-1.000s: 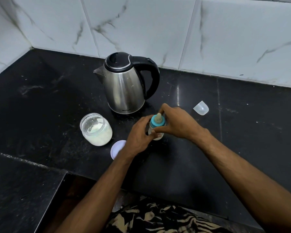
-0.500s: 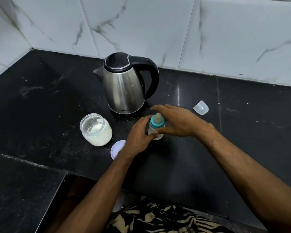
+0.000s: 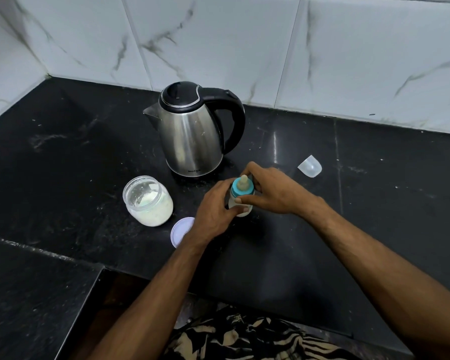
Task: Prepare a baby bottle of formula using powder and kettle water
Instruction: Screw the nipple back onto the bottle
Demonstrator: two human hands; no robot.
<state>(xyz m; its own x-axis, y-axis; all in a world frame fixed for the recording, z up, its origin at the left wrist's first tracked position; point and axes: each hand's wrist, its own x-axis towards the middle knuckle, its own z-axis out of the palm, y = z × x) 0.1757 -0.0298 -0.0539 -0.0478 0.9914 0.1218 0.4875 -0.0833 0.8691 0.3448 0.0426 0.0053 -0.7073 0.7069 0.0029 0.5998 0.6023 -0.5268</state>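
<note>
Two bare hands meet around a small baby bottle (image 3: 240, 201) standing upright on a black stone table (image 3: 322, 229), just in front of the kettle. The left hand (image 3: 215, 211) wraps the lower body of the bottle from the left, fingers closed around it. The right hand (image 3: 273, 192) comes in from the right and pinches the teal screw ring (image 3: 238, 192) at the bottle's top, thumb on the near side and fingers curled over the far side. A pale beige teat (image 3: 243, 181) sticks up from the ring between the fingers. The bottle's contents are mostly hidden by the hands; a whitish lower part shows.

Just beside the left wrist, to its left, a round white lid (image 3: 181, 231) lies flat on the table, partly covered by the wrist. Further left stands an open glass jar (image 3: 148, 201) holding white powder in its lower half. Behind the hands, on the far side, a stainless steel electric kettle (image 3: 192, 133) stands with its black lid shut, spout to the left and black handle to the right. Well to the right of the hands a small clear plastic cap (image 3: 309, 166) lies on its side. White marble-look tiles (image 3: 218, 42) form the wall behind the table. Patterned fabric in black and cream (image 3: 244, 339) shows at the near edge.
</note>
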